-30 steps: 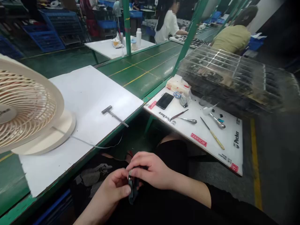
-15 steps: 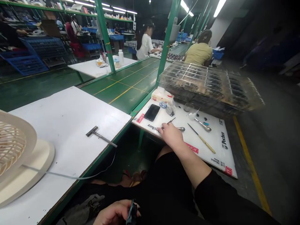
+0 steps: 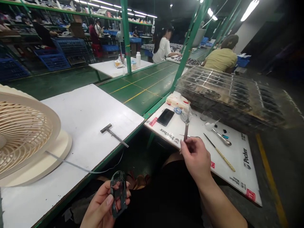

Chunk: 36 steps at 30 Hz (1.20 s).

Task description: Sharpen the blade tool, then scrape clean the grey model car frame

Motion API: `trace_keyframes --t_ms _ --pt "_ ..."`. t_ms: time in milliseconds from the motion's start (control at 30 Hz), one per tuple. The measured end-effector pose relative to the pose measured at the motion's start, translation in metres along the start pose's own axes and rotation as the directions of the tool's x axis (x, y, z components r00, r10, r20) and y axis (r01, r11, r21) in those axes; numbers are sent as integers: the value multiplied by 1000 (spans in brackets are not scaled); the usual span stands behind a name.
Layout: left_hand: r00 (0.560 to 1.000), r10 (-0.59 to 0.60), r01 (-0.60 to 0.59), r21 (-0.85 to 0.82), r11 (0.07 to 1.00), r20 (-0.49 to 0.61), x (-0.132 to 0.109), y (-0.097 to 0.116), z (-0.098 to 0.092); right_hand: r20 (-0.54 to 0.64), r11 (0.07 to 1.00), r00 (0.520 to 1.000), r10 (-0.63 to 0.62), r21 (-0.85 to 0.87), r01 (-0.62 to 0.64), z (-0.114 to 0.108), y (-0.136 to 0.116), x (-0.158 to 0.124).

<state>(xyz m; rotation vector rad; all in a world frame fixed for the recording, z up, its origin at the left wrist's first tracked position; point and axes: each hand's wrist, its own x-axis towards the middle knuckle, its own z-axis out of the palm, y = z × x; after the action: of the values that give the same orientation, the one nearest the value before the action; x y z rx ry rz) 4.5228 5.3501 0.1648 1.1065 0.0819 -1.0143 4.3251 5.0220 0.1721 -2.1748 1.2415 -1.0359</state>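
Low in front of me, my left hand [image 3: 101,204] grips a dark, translucent plastic part [image 3: 116,192] shaped like an oval frame with openings. Over the near edge of the white board [image 3: 171,136], my right hand [image 3: 196,160] pinches a flat, brown-handled tool [image 3: 186,132] with a metal tip pointing up and away; its exact kind is unclear. Behind that hand lies a thin metal tool [image 3: 190,136], partly hidden. To its right rest a needle file with a yellow handle [image 3: 223,157] and a metal spoon-ended tool [image 3: 223,138].
A phone [image 3: 165,117], a tissue pack [image 3: 177,100] and small black pieces [image 3: 224,131] lie on the board. Clear compartment trays [image 3: 228,83] stand behind. On the left white table are a fan [image 3: 53,126] and a T-shaped metal stand [image 3: 116,136]. Co-workers sit farther back.
My right hand has lifted the flat tool off the board and turned it upright. My left hand has risen with the plastic part, now turned to show its openings. The view has shifted left.
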Motion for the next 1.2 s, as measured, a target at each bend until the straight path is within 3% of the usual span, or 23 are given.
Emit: trace_keyframes --t_ms 100,200,333,467,533,567,633,700,733,800,900,933,1000,1100,1200 --pt "998 52 -49 -76 996 40 1 9 8 88 942 960 -266 234 239 -5 -22 -45" --pt "988 116 -97 -175 980 99 3 13 21 144 847 887 -439 396 355 -7 -42 -72" --pt "973 164 -118 -261 958 160 5 12 32 203 781 817 -540 484 396 -5 -58 -79" --pt "968 190 -141 -269 953 163 5 8 30 246 759 789 -563 531 376 0 -62 -76" --pt "965 200 -151 -269 951 167 5 5 27 345 752 768 -540 607 256 3 -61 -76" --pt "964 197 -145 -269 952 178 4 5 24 439 738 733 -519 663 126 4 -60 -77" --pt "960 179 -118 -269 956 216 4 3 20 659 636 578 -481 716 -287 8 -60 -82" --pt "953 157 -85 -268 960 259 2 3 15 795 436 376 -475 584 -684 11 -59 -89" --pt "950 146 -70 -267 961 277 1 2 13 824 348 302 -479 494 -797 12 -58 -93" --pt "946 122 -40 -267 963 301 -3 2 8 854 257 222 -470 374 -891 12 -57 -99" --pt "945 103 -15 -276 961 310 -8 1 2 904 297 140 -404 275 -914 9 -55 -102" --pt "945 98 -9 -277 961 311 -10 0 0 920 339 139 -366 271 -901 7 -55 -101" --pt "945 80 11 -275 961 317 -13 -2 -3 938 498 191 -290 318 -807 4 -58 -95" --pt "946 26 66 -272 960 322 -17 -7 -6 914 769 302 -271 394 -503 1 -67 -84" --pt "953 -20 103 -261 960 302 -21 -13 -7 852 868 389 -351 452 -207 -1 -75 -77"
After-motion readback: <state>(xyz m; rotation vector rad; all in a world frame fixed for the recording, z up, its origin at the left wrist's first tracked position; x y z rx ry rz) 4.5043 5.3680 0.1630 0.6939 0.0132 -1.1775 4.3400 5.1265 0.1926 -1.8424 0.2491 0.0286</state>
